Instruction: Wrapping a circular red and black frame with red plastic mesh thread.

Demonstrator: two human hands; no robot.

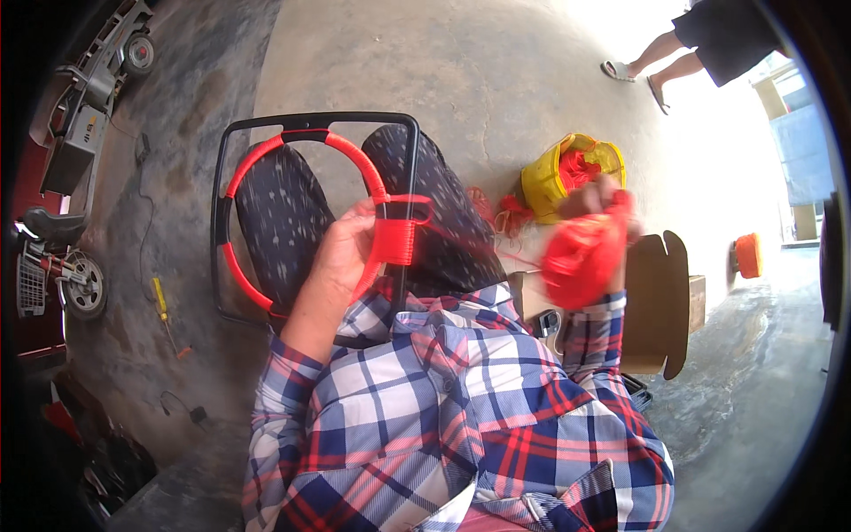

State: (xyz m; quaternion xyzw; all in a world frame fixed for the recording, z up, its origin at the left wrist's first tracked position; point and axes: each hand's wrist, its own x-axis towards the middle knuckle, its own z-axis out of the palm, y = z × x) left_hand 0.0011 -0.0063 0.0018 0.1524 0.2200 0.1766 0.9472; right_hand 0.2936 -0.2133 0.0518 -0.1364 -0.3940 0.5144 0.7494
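A black metal frame (pixel 355 116) with rounded corners lies across my lap, and inside it sits a ring (pixel 362 161) wrapped in red with black sections. My left hand (pixel 348 244) is closed on the ring's right side, beside a block of red winding (pixel 394 241) that binds ring and frame side together. A loop of red strip stands out above that winding. To the right, my right hand (pixel 592 197) grips a loose red bundle of strip (pixel 581 262), blurred by motion. A thin strand runs from the winding towards the bundle.
A yellow bucket (pixel 542 182) holding red material stands ahead on the right, with red scraps (pixel 512 215) beside it. An open cardboard box (pixel 656 306) is near my right arm. A yellow-handled screwdriver (pixel 160 299) lies left. Another person's legs (pixel 660 55) show far right.
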